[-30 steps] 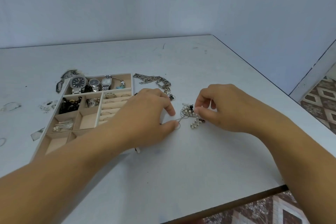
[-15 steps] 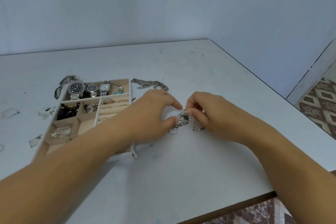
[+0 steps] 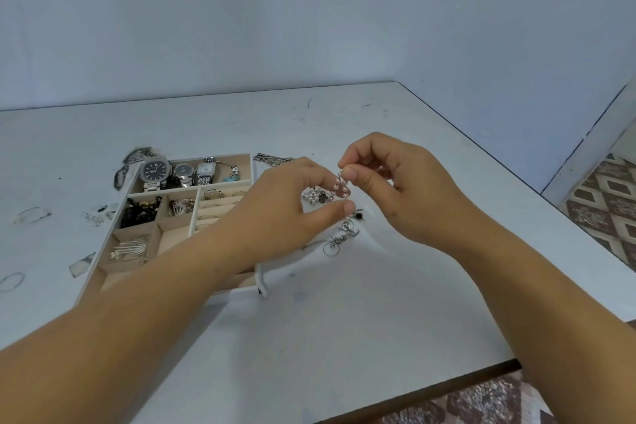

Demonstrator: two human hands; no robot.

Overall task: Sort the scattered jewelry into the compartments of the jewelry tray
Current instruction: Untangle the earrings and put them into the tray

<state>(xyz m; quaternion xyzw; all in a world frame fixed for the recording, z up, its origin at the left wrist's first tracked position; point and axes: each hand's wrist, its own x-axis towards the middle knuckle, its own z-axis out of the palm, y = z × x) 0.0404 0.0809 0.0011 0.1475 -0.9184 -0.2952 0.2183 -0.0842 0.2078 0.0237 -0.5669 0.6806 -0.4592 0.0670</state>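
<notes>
A tangle of jewelry (image 3: 339,217), with pearl beads, silver rings and black charms, hangs between my hands above the table. My right hand (image 3: 395,186) pinches its pearl strand at the top. My left hand (image 3: 292,206) pinches the tangle lower down with thumb and forefinger. The beige jewelry tray (image 3: 192,213) lies to the left, partly under my left forearm. Its back compartment holds three watches (image 3: 179,172). Other compartments hold dark beads (image 3: 141,212), rings (image 3: 213,194) and silver pins (image 3: 132,246).
A silver chain (image 3: 273,158) lies just right of the tray's back corner. Small loose pieces (image 3: 99,213) and dark jewelry (image 3: 132,160) sit left of the tray. The table's right edge (image 3: 481,151) and front edge (image 3: 430,385) drop to a patterned floor.
Both hands have lifted the tangle off the table. My right hand rose and pulled the pearl strand upward, so the silver rings now dangle below my left thumb.
</notes>
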